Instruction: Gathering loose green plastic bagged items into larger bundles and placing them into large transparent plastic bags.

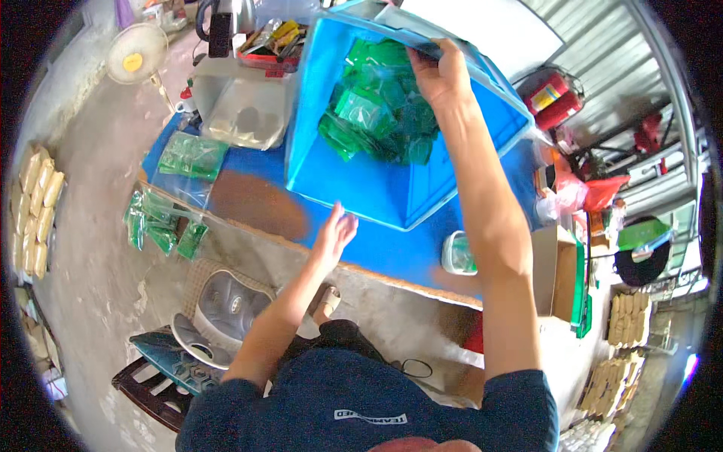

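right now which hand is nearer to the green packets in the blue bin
Right. The right hand is at the far side of the blue bin, beside the green packets; the left hand is by the bin's near rim, farther from them.

The bin (pixel 354 197) is resting on the table (pixel 376 255), with packets (pixel 369 109) lying inside it. Left of the bin a container (pixel 245 109) is standing, with flat packs (pixel 192 156) lying before it. A tub (pixel 450 254) is sitting before the bin's right side, left of a box (pixel 553 271).

1 round fan (pixel 135 54), 2 red cylinders (pixel 559 111)
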A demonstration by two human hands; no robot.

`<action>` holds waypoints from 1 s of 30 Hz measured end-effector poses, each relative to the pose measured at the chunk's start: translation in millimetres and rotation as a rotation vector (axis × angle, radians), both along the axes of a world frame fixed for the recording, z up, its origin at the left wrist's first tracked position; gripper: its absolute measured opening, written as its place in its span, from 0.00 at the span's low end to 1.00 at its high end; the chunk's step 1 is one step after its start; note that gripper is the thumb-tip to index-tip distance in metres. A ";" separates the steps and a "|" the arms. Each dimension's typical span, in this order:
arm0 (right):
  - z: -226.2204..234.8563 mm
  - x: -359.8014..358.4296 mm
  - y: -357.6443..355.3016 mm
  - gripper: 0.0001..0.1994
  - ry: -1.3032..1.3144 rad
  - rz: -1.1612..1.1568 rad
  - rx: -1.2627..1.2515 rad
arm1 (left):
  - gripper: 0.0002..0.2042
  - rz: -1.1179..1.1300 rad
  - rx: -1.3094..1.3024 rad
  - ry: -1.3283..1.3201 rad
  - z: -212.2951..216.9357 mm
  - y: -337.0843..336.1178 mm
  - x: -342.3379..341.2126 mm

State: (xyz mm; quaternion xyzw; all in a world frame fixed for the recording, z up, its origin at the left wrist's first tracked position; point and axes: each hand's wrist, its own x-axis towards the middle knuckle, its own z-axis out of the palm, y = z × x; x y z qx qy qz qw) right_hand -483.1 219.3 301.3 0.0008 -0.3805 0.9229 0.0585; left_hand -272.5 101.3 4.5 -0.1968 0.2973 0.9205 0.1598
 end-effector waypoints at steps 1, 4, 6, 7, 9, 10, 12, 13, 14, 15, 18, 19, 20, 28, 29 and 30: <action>1.9 4.0 -1.7 0.07 0.029 0.083 0.013 | 0.38 0.061 -0.098 -0.024 -19.0 9.3 -50.0; -10.3 38.3 -13.7 0.09 0.005 0.168 0.103 | 0.51 0.289 -0.354 -0.230 -60.3 12.5 -160.7; -5.3 61.2 -43.6 0.13 -0.005 0.222 0.094 | 0.51 0.402 -0.408 -0.143 -96.8 -39.2 -211.3; -7.0 69.2 -52.2 0.14 0.026 0.269 0.081 | 0.52 0.465 -0.451 -0.056 -108.3 -61.3 -225.5; -39.6 69.8 -4.0 0.16 -0.010 0.168 0.158 | 0.53 0.165 -0.226 -0.256 -92.9 26.7 -224.9; -42.6 73.1 7.7 0.16 -0.019 0.149 0.175 | 0.51 0.075 -0.087 -0.259 -81.3 50.7 -226.6; -32.7 74.6 1.8 0.18 0.057 0.122 0.151 | 0.39 -0.066 0.342 -0.039 -79.8 48.4 -248.7; -25.6 71.9 -6.7 0.19 0.089 0.148 0.123 | 0.39 -0.048 0.333 -0.025 -85.3 36.8 -264.3; -23.9 68.8 -7.9 0.19 0.062 0.125 0.098 | 0.39 -0.056 0.347 -0.020 -79.3 43.2 -285.0; -23.8 65.6 -9.8 0.20 0.035 0.101 0.075 | 0.39 -0.065 0.363 -0.017 -76.4 53.7 -293.1; -41.8 54.1 -13.6 0.25 0.055 0.082 0.093 | 0.39 -0.082 0.416 0.009 -72.2 66.1 -316.0; -47.9 46.6 -14.5 0.27 0.077 0.088 0.103 | 0.38 -0.079 0.435 0.017 -66.9 68.5 -338.1; -51.2 37.8 -10.4 0.30 0.080 0.102 0.094 | 0.38 -0.077 0.457 0.023 -61.3 77.2 -349.4; -49.4 -65.7 24.4 0.23 0.189 0.014 0.214 | 0.37 -0.040 0.585 -0.099 -58.4 97.8 -429.8; -70.4 -75.7 28.5 0.23 0.165 0.018 0.208 | 0.37 -0.028 0.583 -0.120 -65.2 94.5 -430.4; -99.0 -87.5 38.6 0.23 0.394 -0.158 0.607 | 0.37 -0.022 0.585 -0.133 -71.9 92.3 -431.0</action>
